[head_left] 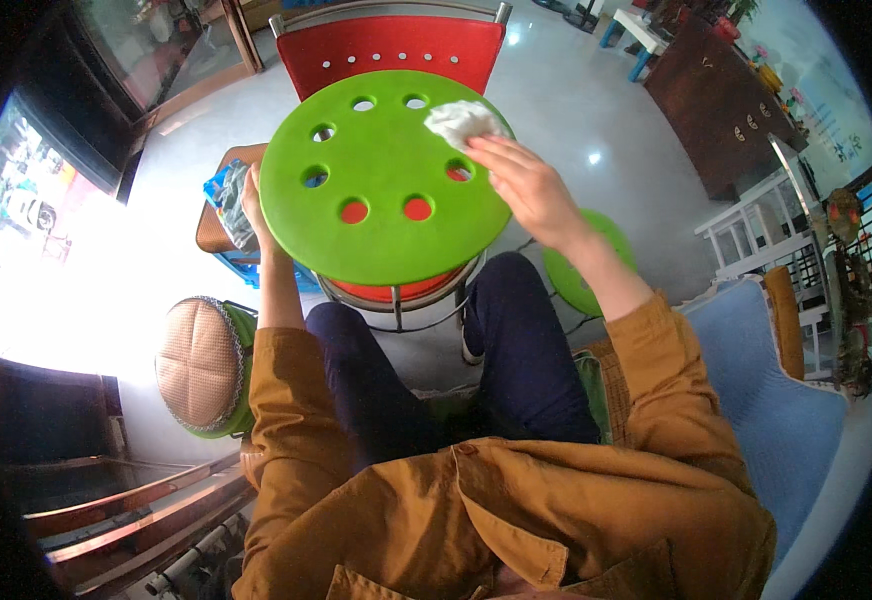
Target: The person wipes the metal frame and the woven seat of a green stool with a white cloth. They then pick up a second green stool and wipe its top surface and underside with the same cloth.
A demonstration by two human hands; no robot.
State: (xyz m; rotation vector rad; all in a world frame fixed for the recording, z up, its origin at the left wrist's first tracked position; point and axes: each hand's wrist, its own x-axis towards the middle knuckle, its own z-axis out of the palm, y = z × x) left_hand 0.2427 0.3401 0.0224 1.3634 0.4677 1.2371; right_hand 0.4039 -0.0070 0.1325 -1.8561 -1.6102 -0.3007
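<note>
A round green stool seat [371, 155], pierced by a ring of holes, lies level in front of me. My left hand [258, 205] grips its left rim, the fingers partly hidden. Toward the far right of the seat, my right hand [531, 190] presses a crumpled white cloth [464, 122] onto the green surface with fingers held together. Directly beyond stands a red chair back [388, 50] with a row of small holes. Red also shows through some of the seat's holes and below its near rim, above curved metal tubing [398, 308].
Another green stool [588, 265] stands low at right. On the left are a round padded tan stool [196, 365] and a brown seat [214, 228] with a greyish bundle [234, 205]. A blue-covered seat [766, 390] flanks my right arm. A brown cabinet [711, 95] stands farther back.
</note>
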